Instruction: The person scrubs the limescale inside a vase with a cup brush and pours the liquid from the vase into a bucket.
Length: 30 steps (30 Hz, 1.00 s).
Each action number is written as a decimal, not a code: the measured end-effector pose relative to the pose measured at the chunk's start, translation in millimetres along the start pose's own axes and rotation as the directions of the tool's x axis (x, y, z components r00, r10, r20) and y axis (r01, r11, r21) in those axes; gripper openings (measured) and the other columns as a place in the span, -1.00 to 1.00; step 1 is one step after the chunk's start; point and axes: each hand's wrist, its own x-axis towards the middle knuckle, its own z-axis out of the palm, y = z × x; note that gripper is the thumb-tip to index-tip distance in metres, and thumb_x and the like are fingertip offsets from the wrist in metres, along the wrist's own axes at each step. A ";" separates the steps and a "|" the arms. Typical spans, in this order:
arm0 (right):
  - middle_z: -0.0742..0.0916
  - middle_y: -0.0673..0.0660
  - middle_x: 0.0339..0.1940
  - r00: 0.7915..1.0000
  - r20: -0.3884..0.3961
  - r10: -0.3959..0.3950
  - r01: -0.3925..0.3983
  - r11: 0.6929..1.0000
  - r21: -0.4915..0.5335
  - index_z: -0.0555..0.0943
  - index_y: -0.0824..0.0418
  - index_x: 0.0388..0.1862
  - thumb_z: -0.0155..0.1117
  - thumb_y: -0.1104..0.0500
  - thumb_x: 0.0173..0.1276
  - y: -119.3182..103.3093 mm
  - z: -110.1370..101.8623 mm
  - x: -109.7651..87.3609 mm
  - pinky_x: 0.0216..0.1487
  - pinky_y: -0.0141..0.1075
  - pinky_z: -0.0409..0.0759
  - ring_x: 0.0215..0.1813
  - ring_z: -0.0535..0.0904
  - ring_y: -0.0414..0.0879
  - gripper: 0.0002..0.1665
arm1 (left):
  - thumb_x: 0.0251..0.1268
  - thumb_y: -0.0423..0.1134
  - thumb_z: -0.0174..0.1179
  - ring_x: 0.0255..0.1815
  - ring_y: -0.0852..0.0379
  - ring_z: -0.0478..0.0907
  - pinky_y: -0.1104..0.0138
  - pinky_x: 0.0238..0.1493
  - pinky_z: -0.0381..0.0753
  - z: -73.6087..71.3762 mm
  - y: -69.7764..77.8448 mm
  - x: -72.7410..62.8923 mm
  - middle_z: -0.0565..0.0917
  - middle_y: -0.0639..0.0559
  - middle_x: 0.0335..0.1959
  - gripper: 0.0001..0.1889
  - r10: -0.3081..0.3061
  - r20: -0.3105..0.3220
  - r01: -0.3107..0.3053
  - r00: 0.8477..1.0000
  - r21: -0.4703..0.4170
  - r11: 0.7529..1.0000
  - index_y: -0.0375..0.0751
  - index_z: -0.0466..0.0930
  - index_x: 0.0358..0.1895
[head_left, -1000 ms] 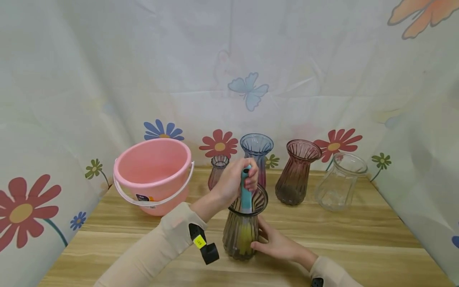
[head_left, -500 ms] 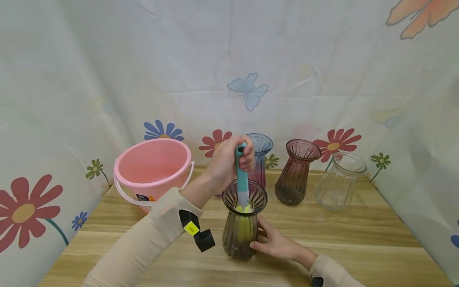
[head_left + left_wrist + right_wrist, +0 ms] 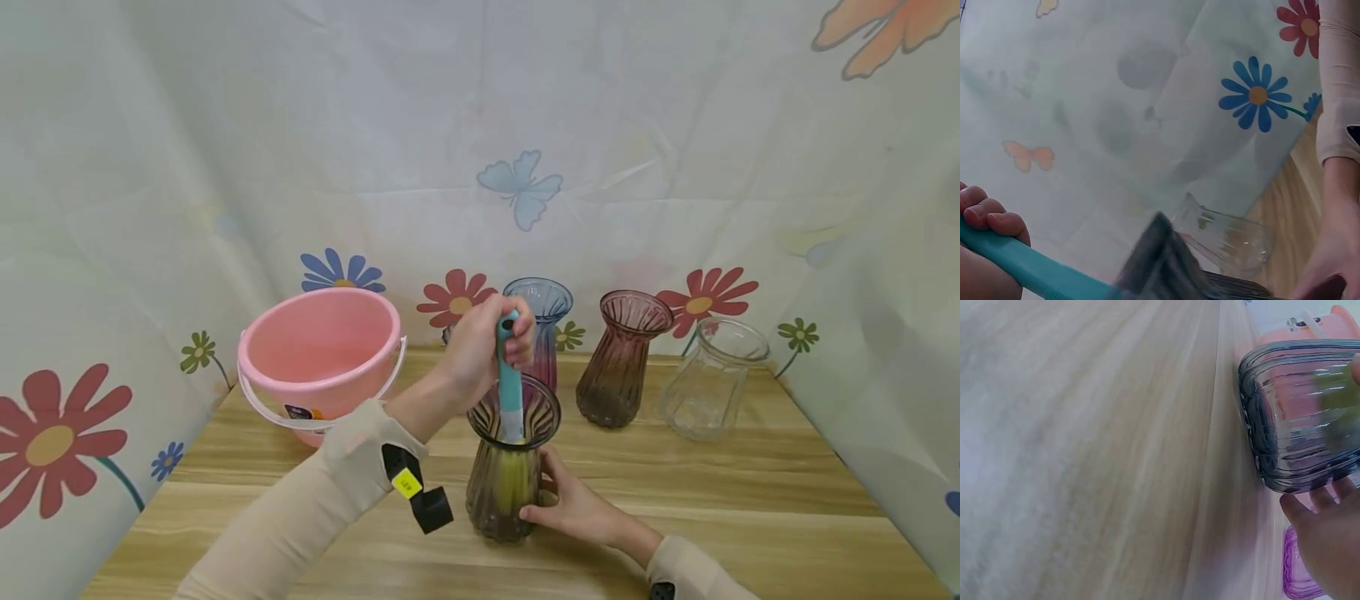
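Observation:
In the head view my left hand [image 3: 474, 350] grips the teal handle of a bottle brush [image 3: 510, 383] from above. The brush stands nearly upright, its yellow head inside a smoky grey ribbed glass vase [image 3: 486, 492] with a flared rim. My right hand [image 3: 583, 510] holds this vase low on its right side, thumb in front and fingers behind. The left wrist view shows the teal handle [image 3: 1047, 270] under curled fingers. Seen from the right wrist, yellow shows through the glass of the vase [image 3: 1291, 425], with fingertips along its side.
A pink bucket [image 3: 285, 386] with a white handle stands at the left. Behind the grey vase is a blue-and-pink vase [image 3: 546, 367]. A reddish-brown vase [image 3: 617, 367] and a clear glass vase [image 3: 701, 404] stand to the right on the wooden table [image 3: 735, 517].
My left hand has drawn the brush up in the vase, then lowered it slightly, the yellow head going back below the rim. My right hand has kept its hold on the vase.

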 end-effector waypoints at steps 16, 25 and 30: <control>-0.03 0.34 0.46 0.997 0.070 0.017 -0.010 0.995 -0.096 -0.31 0.15 0.47 0.19 0.06 0.29 -1.7 -4.8 0.4 0.27 0.13 0.20 0.40 0.03 0.34 0.05 | 0.35 -0.22 -0.38 -0.69 0.12 0.10 0.37 -0.55 0.23 -6.5 -35.0 -5.2 0.19 0.07 -0.72 -0.68 -0.078 0.028 0.078 0.997 0.013 0.997 -0.20 0.16 -0.59; -0.03 0.24 0.48 0.993 0.111 0.035 -0.028 0.998 -0.061 -0.27 0.12 0.48 0.18 0.06 0.29 -1.4 -9.3 2.8 0.27 0.06 0.25 0.41 0.09 0.25 0.03 | 0.34 -0.21 -0.37 -0.70 0.10 0.07 0.36 -0.55 0.19 -1.3 -14.9 -2.7 0.18 0.07 -0.73 -0.67 -0.060 0.063 0.059 0.996 0.016 0.998 -0.20 0.16 -0.61; 0.06 0.21 0.47 0.997 0.078 0.015 -0.009 0.997 -0.077 -0.23 0.08 0.48 0.23 0.07 0.25 -2.5 -7.2 1.2 0.26 0.01 0.29 0.40 0.14 0.20 0.05 | 0.31 -0.26 -0.39 -0.71 0.11 0.05 0.34 -0.56 0.15 7.9 16.0 0.6 0.15 0.06 -0.74 -0.68 0.005 0.075 -0.006 0.997 0.015 1.000 -0.21 0.14 -0.63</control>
